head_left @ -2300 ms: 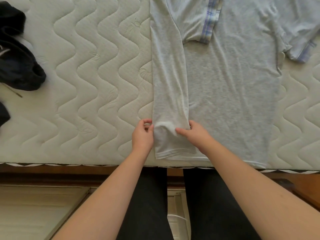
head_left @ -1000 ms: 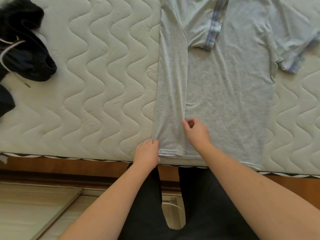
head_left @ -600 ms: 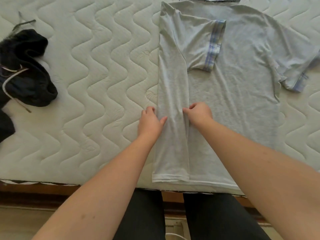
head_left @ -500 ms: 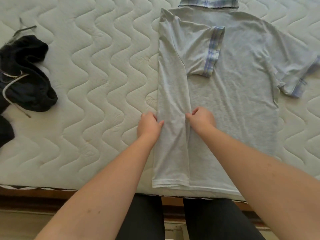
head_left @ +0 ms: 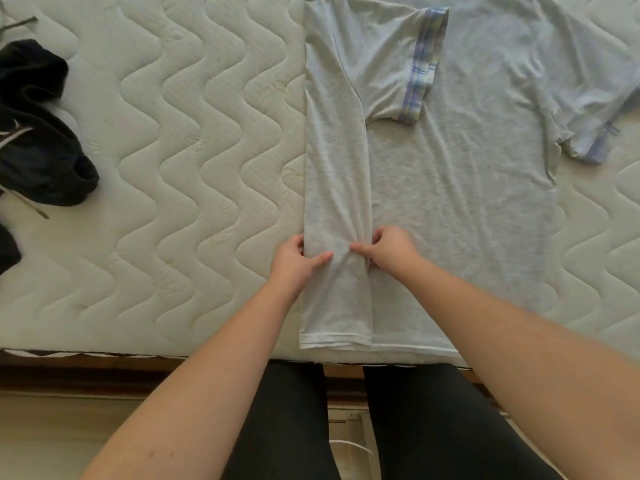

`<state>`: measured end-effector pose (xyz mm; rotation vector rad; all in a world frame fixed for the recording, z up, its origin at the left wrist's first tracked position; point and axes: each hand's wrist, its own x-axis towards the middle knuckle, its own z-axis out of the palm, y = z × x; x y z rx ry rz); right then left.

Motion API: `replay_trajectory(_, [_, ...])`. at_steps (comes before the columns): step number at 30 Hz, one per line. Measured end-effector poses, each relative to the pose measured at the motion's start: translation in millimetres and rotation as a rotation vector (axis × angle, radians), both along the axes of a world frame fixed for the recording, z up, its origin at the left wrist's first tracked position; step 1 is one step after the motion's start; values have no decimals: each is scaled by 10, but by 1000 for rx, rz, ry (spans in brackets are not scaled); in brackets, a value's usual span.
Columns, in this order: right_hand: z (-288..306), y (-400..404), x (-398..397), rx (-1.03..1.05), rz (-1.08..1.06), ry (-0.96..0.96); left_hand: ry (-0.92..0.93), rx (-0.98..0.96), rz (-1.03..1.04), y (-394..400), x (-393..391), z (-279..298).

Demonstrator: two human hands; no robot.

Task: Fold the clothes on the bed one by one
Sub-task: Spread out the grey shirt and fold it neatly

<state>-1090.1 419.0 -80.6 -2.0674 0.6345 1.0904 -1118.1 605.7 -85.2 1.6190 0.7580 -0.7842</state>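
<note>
Pinching the shirt's (head_left: 450, 188) folded strip between left hand (head_left: 294, 263) and right hand (head_left: 388, 251).

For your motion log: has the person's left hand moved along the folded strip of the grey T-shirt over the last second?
Yes: left hand moved from the hem up the T-shirt.

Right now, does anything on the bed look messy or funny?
A little. The grey T-shirt is only half folded: its left side is turned in, but the right sleeve sticks out. Fabric bunches between the left hand and right hand. Dark clothes lie crumpled at the mattress's left edge.
</note>
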Motion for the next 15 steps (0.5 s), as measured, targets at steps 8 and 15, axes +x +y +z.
replay_trajectory(8, [40,12,-585,46,-60,-127,10,102,-13,126,-335,-59])
replay_trajectory(15, [174,104,-721,89,-286,-121,-527,528,-507,87,-952,103])
